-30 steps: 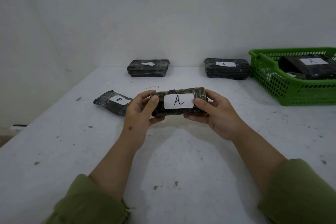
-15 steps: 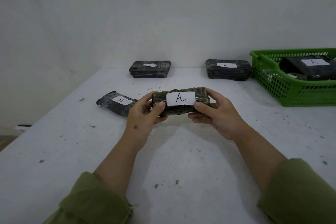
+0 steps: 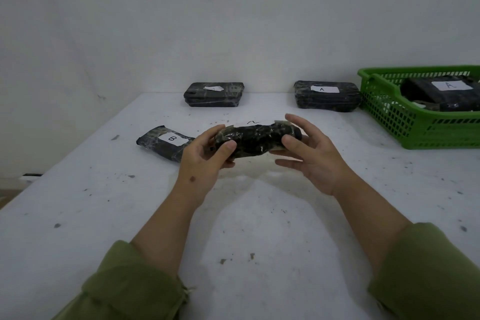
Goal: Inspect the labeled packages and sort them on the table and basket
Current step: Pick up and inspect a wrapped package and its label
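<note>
I hold a black wrapped package [image 3: 255, 141] between both hands above the white table [image 3: 259, 215]. Its white "A" label now faces up and away, only its edge showing. My left hand [image 3: 205, 156] grips the left end, thumb on the near face. My right hand [image 3: 309, 153] holds the right end with thumb and loosely spread fingers. A package labelled "B" [image 3: 162, 143] lies flat just left of my left hand. At the back lie a package with a torn label [image 3: 214, 93] and one marked "A" [image 3: 326, 96]. The green basket [image 3: 415, 125] at right holds another "A" package [image 3: 441, 93].
A pale wall stands right behind the table's far edge. The table's left edge runs diagonally, with floor below it. My green sleeves cover both forearms near the bottom of the view.
The held package has been rolled away from me, so its label turned from facing me to facing up. My right fingers have loosened and spread.
</note>
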The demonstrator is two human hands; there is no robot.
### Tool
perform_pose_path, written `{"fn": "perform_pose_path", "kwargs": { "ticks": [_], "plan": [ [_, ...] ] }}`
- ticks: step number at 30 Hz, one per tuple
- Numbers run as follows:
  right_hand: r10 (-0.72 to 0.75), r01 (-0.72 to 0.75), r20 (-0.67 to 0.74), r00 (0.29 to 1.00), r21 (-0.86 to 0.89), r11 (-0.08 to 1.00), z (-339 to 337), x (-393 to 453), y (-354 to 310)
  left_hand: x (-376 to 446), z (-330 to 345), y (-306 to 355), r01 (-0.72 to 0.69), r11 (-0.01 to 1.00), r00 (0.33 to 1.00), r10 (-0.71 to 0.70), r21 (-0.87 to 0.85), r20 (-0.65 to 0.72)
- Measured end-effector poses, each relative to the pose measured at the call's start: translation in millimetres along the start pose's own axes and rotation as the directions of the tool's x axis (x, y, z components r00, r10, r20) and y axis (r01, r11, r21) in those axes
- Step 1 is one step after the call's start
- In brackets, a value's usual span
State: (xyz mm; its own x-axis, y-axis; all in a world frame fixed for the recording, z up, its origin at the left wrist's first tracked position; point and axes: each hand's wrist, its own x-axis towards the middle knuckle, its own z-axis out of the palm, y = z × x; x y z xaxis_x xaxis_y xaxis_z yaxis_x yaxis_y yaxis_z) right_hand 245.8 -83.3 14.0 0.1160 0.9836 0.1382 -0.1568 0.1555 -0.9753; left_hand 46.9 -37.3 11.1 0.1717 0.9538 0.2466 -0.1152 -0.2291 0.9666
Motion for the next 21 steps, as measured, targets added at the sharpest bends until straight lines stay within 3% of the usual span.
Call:
{"fn": "perform_pose_path", "kwargs": {
  "ticks": [7,11,16,21],
  "plan": [
    [-0.089,0.086,-0.035,0.995,-0.097,0.992,0.6,2.2,-1.3,-2.2,0.5,-1.6,0.015,1.0,1.0,-0.015,0.022,0.005],
    [-0.057,0.047,-0.077,0.995,-0.13,0.99,4.3,3.1,1.2,-4.6,2.7,0.0,-0.018,0.998,0.999,0.016,0.052,0.048],
    [-0.024,0.026,0.018,1.0,-0.15,0.988,7.1,-0.9,3.9,-1.8,-0.2,-1.2,-0.013,0.997,0.999,0.011,0.07,0.031],
    [-0.14,0.126,-0.017,0.99,-0.333,0.934,7.9,-1.1,5.0,-0.7,-2.5,-1.8,0.03,0.998,0.999,-0.032,0.048,0.041]
  ]
}}
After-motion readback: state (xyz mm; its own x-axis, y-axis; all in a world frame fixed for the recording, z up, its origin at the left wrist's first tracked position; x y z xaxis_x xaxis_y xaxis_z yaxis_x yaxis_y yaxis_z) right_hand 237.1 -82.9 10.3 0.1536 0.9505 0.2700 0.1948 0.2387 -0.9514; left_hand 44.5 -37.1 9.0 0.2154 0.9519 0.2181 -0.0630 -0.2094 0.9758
